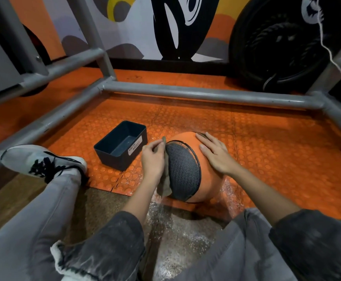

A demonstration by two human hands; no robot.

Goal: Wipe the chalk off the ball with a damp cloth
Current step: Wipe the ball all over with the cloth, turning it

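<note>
orange rubber ball with grey textured panel [185, 169] on orange studded floor mat [266, 149], between hands. left hand [153, 159] pinches olive-brown cloth [164, 185] against ball's left side. right hand [216, 153] flat on right side, fingers straight. dark rectangular plastic bin labelled "waste basket" [113, 161] just left of ball, bare bottom showing.

Matt orange ball [210, 179], rough grey mesh panel [182, 171]; studded floor mat [266, 142].

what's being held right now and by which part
The left hand grips the cloth by its upper part, against the ball; the right hand rests flat on it.
</note>
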